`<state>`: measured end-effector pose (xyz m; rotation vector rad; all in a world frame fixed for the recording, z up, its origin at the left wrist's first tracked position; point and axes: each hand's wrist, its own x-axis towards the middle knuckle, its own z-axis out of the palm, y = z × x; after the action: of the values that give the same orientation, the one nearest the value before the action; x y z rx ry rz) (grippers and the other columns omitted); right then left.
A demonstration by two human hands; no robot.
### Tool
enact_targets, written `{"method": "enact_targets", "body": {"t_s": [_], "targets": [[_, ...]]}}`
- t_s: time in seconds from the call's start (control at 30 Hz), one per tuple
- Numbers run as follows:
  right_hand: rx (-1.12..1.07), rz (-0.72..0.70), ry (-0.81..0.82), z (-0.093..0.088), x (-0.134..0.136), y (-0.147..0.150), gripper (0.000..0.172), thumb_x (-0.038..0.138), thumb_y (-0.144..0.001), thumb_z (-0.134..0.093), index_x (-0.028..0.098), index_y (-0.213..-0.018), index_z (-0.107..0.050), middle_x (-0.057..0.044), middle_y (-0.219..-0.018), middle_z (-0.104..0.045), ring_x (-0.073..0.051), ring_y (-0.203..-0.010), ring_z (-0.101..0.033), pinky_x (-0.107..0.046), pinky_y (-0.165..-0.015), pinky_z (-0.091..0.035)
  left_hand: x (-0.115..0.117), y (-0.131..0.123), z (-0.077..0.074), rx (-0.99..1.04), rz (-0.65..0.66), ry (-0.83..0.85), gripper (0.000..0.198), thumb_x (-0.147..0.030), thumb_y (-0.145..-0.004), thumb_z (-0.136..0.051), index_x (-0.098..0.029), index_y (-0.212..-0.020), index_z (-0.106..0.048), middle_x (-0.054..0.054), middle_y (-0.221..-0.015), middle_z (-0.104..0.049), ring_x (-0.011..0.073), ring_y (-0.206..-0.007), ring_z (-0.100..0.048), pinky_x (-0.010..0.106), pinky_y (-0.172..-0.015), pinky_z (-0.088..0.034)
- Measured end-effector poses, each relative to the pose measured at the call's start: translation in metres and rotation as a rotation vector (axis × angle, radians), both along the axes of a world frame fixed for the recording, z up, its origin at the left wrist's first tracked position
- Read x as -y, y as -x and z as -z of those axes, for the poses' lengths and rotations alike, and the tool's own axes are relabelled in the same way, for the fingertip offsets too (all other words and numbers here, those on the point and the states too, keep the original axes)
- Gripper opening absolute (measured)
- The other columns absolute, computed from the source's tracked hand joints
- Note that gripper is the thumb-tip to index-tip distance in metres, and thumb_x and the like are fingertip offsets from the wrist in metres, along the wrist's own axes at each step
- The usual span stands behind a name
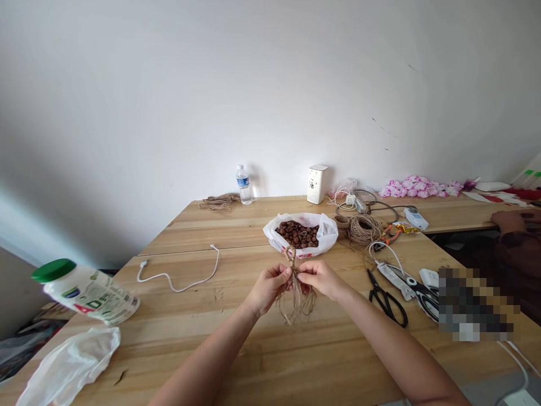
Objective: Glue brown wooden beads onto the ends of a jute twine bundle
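Note:
My left hand (269,286) and my right hand (322,278) meet above the wooden table (236,349), each pinching the same bundle of brown jute twine (297,293). A small loop of the twine sticks up between my fingertips, and several loose strands hang below them. Just beyond my hands lies an open white plastic bag (301,233) filled with brown wooden beads (297,234).
Black scissors (387,300), coils of twine (363,228), cables and chargers lie to the right. A white cable (180,277), a green-capped bottle (87,292) and a white bag (71,363) lie left. A water bottle (244,184) and white canister (317,184) stand by the wall. Another person's hand (513,220) rests far right.

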<state>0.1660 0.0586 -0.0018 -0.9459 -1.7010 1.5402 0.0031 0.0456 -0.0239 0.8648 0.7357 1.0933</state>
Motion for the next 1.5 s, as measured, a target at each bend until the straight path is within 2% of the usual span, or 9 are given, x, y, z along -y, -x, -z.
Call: {"method": "enact_targets", "body": {"t_s": [0.23,0.4,0.73,0.83,0.97,1.1,1.2,1.37,1.5], "targets": [[-0.051,0.120,-0.093,0.004,-0.002,0.003,0.018,0.033,-0.074,-0.060,0.015,-0.077,-0.060,0.001,-0.059,-0.053,-0.011,-0.051,-0.048,-0.023,-0.048,-0.039,0.004,-0.001,-0.004,-0.054,0.014,0.007,0.035,-0.039,-0.062,-0.075,-0.014,-0.078,-0.056,0.002,-0.071,-0.062,0.0124,-0.061,-0.058,0.024,-0.057,-0.043],[0.003,0.158,-0.150,0.004,0.002,0.005,0.023,0.036,-0.077,-0.058,0.016,-0.088,-0.061,0.000,-0.069,-0.056,-0.012,-0.059,-0.050,-0.023,-0.051,-0.040,0.003,-0.002,-0.004,-0.112,-0.076,-0.027,0.033,-0.037,-0.056,-0.078,-0.012,-0.072,-0.061,0.004,-0.068,-0.064,0.0136,-0.063,-0.059,0.027,-0.065,-0.047],[0.091,0.198,-0.093,0.009,-0.006,0.001,0.009,0.021,-0.072,-0.055,0.015,-0.074,-0.061,0.001,-0.061,-0.057,-0.011,-0.053,-0.048,-0.022,-0.048,-0.035,0.001,0.001,-0.004,-0.129,-0.026,-0.011,0.032,-0.035,-0.056,-0.077,-0.011,-0.068,-0.061,0.005,-0.062,-0.063,0.0129,-0.055,-0.057,0.029,-0.060,-0.047],[0.045,0.184,-0.056,0.009,-0.007,0.002,0.010,0.021,-0.072,-0.053,0.014,-0.074,-0.060,0.001,-0.059,-0.055,-0.010,-0.049,-0.046,-0.021,-0.047,-0.036,0.000,0.001,-0.006,-0.076,0.023,0.061,0.030,-0.032,-0.056,-0.075,-0.013,-0.071,-0.057,0.000,-0.059,-0.058,0.0066,-0.043,-0.048,0.022,-0.046,-0.039],[-0.040,0.157,-0.003,0.006,-0.004,0.004,0.011,0.025,-0.072,-0.053,0.016,-0.076,-0.058,0.002,-0.059,-0.053,-0.009,-0.046,-0.044,-0.021,-0.043,-0.039,0.000,0.001,-0.006,-0.120,0.052,0.059,0.030,-0.040,-0.065,-0.068,-0.016,-0.075,-0.052,-0.009,-0.051,-0.041,0.0004,-0.034,-0.023,0.017,-0.036,-0.014],[-0.055,0.128,-0.028,0.006,-0.005,0.004,0.010,0.019,-0.069,-0.051,0.016,-0.077,-0.057,0.002,-0.063,-0.053,-0.008,-0.047,-0.045,-0.020,-0.042,-0.039,0.002,-0.001,-0.006,-0.320,0.004,-0.163,0.031,-0.040,-0.065,-0.069,-0.013,-0.077,-0.057,-0.005,-0.057,-0.048,0.0044,-0.046,-0.038,0.018,-0.043,-0.027],[-0.051,0.085,-0.065,0.011,-0.006,0.003,0.016,0.012,-0.065,-0.046,0.016,-0.077,-0.056,0.002,-0.067,-0.055,-0.009,-0.049,-0.048,-0.020,-0.044,-0.040,0.002,-0.002,-0.005,-0.368,0.021,-0.176,0.029,-0.038,-0.064,-0.069,-0.012,-0.073,-0.059,-0.001,-0.063,-0.056,0.0089,-0.057,-0.048,0.021,-0.053,-0.036],[0.134,0.058,-0.104,0.018,-0.008,0.001,0.020,0.008,-0.065,-0.042,0.016,-0.080,-0.052,0.003,-0.063,-0.052,-0.010,-0.048,-0.048,-0.020,-0.043,-0.037,0.003,-0.004,-0.003,-0.292,0.061,0.029,0.020,-0.028,-0.060,-0.066,-0.012,-0.070,-0.060,0.002,-0.063,-0.060,0.0126,-0.056,-0.054,0.024,-0.054,-0.040],[0.469,0.086,-0.416,0.013,-0.003,-0.003,0.017,0.004,-0.067,-0.042,0.016,-0.075,-0.052,0.001,-0.066,-0.053,-0.012,-0.060,-0.051,-0.021,-0.053,-0.037,0.001,-0.005,0.000,-0.309,-0.013,0.083,0.010,-0.023,-0.058,-0.057,-0.014,-0.055,-0.055,0.002,-0.048,-0.055,0.0114,-0.042,-0.049,0.023,-0.045,-0.035]]}}
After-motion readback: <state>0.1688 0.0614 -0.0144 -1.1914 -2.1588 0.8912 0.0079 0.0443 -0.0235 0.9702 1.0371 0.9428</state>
